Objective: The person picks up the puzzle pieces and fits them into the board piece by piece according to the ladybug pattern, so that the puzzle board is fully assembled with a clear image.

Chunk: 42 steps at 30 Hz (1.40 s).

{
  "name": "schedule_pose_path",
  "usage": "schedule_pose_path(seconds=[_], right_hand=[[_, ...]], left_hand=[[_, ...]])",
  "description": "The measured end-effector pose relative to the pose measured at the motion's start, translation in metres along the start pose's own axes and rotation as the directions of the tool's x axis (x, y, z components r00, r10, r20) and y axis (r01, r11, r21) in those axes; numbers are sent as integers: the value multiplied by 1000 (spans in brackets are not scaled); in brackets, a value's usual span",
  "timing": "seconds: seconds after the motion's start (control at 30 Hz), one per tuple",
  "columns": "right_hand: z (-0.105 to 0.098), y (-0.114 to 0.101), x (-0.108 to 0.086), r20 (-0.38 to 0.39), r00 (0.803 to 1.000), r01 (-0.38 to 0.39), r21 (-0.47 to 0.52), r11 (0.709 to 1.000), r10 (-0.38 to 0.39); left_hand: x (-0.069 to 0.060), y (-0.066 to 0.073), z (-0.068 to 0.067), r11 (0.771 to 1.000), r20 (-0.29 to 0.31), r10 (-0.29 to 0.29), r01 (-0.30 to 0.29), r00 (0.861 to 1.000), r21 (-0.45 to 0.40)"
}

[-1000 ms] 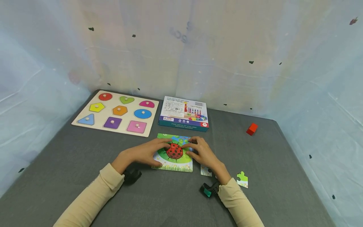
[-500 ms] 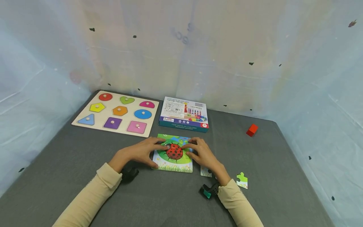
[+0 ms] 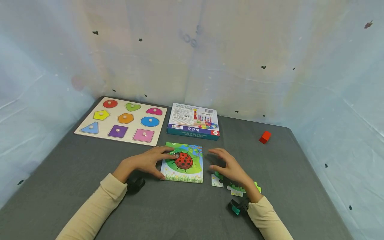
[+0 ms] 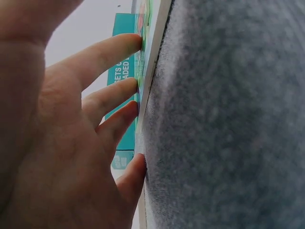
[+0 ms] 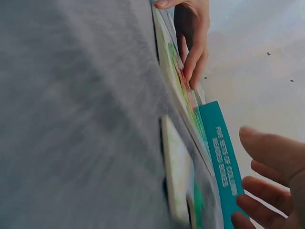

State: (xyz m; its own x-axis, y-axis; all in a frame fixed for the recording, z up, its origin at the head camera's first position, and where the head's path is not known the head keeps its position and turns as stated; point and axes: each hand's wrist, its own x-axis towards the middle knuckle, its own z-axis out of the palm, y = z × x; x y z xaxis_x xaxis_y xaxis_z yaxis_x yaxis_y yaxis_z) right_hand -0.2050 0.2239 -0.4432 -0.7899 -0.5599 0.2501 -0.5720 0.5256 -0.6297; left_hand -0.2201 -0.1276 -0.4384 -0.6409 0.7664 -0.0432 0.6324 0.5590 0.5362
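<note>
Right of the puzzle point(image 3: 183, 161) on the tabletop point(image 3: 168, 205), the right hand point(image 3: 230, 168) has drawn off, fingers loosely bent, empty, nearest the loose pieces point(image 3: 216, 181), too hidden to count; the left hand point(image 3: 147, 161) alone touches the puzzle, fingers spread.

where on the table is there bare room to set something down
Bare table lies between the teal-edged box and the red block, and between the two sleeves, in front of the ladybug puzzle. It is crowded right of that puzzle, where loose pieces lie near the right grip.
</note>
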Motion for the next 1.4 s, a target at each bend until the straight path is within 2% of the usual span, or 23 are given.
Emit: schedule_pose_path(seconds=[0.13, 0.27, 0.47, 1.13, 1.3, 1.4], right_hand=[[-10, -3, -21, 20, 999, -36, -57, 998, 38], [-16, -7, -40, 60, 998, -26, -93, 995, 32], [-17, -6, -54, 88, 995, -33, -134, 990, 45], [3, 3, -59, 16, 999, 32, -134, 990, -30], [3, -2, -53, 4, 1000, 31, -150, 988, -30], [4, -5, -47, -6, 999, 49, -158, 986, -50]], left_hand=[[0, -1, 1, 1000, 3, -8, 8, 1000, 0], [0, -2, 1, 1000, 0, -14, 14, 1000, 7], [1, -2, 2, 1000, -13, -6, 6, 1000, 29], [2, 0, 2, 1000, -5, -23, 23, 1000, 17], [1, -2, 2, 999, -4, -35, 35, 999, 12], [1, -3, 3, 1000, -11, -23, 24, 1000, 17]])
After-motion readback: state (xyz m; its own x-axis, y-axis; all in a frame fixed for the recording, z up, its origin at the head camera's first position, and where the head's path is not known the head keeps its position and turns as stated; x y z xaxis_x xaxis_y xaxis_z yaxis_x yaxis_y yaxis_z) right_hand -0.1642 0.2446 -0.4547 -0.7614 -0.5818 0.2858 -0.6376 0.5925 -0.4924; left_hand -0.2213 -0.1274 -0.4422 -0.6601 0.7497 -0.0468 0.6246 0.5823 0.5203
